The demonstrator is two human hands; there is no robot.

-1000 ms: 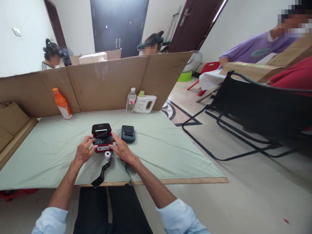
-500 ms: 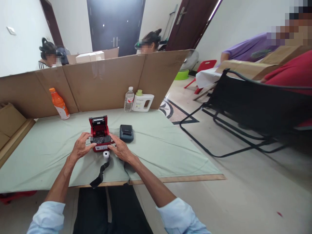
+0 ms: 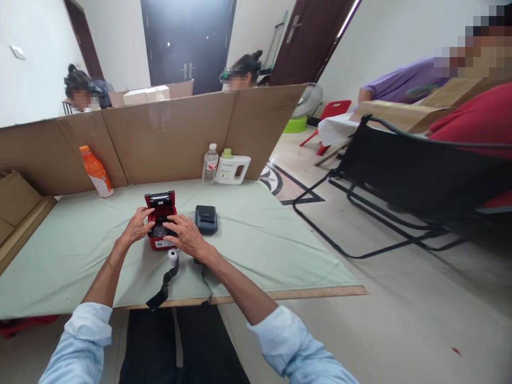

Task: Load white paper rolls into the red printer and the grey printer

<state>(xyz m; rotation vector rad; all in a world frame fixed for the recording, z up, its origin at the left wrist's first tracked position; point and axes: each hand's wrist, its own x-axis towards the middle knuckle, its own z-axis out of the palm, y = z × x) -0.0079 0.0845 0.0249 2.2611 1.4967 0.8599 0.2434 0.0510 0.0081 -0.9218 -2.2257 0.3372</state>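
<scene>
A small red-and-black printer (image 3: pixel 162 244) stands on the cloth with its lid (image 3: pixel 160 199) tipped up. My left hand (image 3: pixel 138 226) is at the printer's left side, thumb and fingers on its rim. From the right, my right hand (image 3: pixel 184 233) reaches over the open bay, its fingers bent and apart; they partly cover the inside. Just in front lies a small white roll (image 3: pixel 173 256) with a black strip (image 3: pixel 162 293) trailing toward the table's near edge. To the right sits a dark blue-grey device (image 3: pixel 207 220), touched by neither hand.
A cardboard screen (image 3: pixel 180 133) runs along the back. Before it stand an orange bottle (image 3: pixel 97 172), a clear water bottle (image 3: pixel 210 165) and a white jug (image 3: pixel 234 169). A cardboard box (image 3: pixel 20 213) is at the left, a black folding chair (image 3: pixel 400 176) at the right. Several people sit beyond.
My right hand has shifted left and up from the printer's side to above its bay. My left fingers have moved up and in along the rim. The roll stays put.
</scene>
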